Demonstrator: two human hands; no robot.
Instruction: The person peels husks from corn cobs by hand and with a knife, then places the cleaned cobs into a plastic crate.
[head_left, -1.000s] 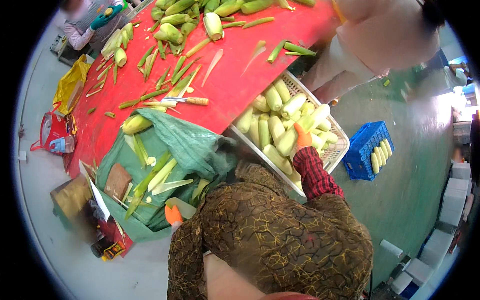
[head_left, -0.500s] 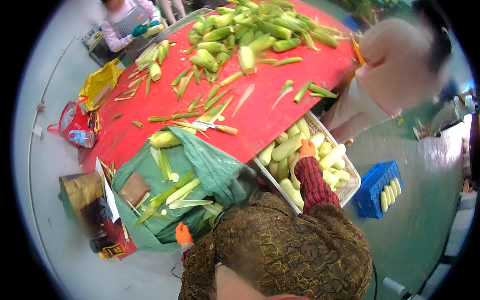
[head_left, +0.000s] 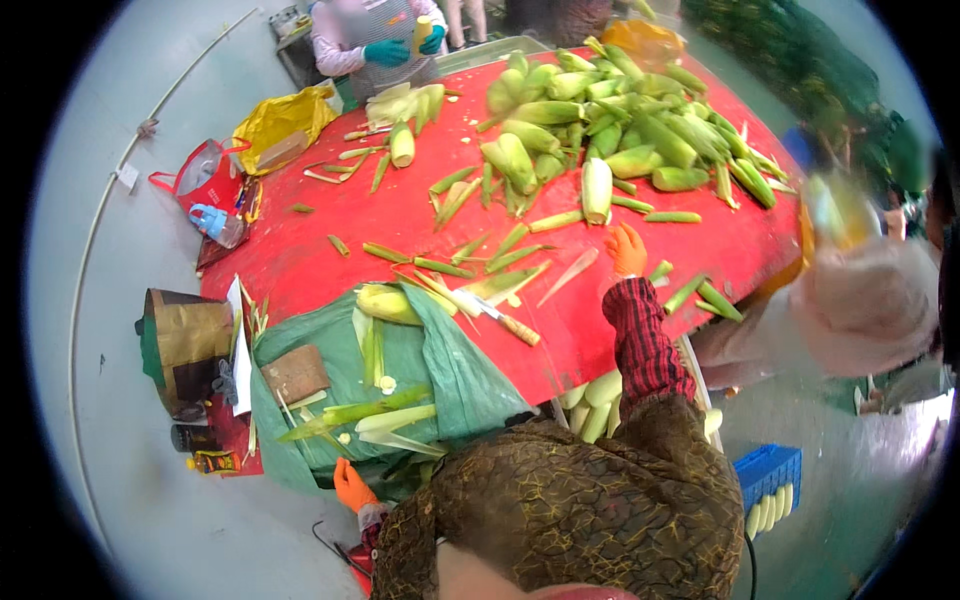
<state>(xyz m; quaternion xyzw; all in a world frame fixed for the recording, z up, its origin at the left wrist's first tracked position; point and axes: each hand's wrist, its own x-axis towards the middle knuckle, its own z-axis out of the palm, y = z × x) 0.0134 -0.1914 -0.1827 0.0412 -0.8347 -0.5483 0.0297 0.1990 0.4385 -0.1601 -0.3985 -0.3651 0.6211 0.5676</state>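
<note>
My right hand [head_left: 627, 250], in an orange glove, reaches over the red table with its fingers apart and nothing in it. Just beyond its fingertips lies a thick pale-green shoot [head_left: 596, 190], its cut end towards me. Behind that is a heap of green-husked shoots [head_left: 650, 140]. Low on the left, my left hand [head_left: 353, 485], also orange-gloved, hangs open and holds nothing beside the green cloth [head_left: 460, 375]. A knife [head_left: 512, 322] with a wooden handle rests near the cloth. Peeled shoots [head_left: 597, 405] fill a crate partly hidden under my right arm.
Husk strips lie over the red table [head_left: 330, 205] and the cloth, along with a brown block [head_left: 295, 375]. A blue crate [head_left: 768, 475] with peeled shoots stands on the floor at right. One co-worker [head_left: 385, 50] stands across the table, another person [head_left: 840, 310] at right.
My right hand has left the peeled shoots in the crate and moved forward over the table to the thick shoot. The view has shifted; my left hand stays low beside the cloth.
</note>
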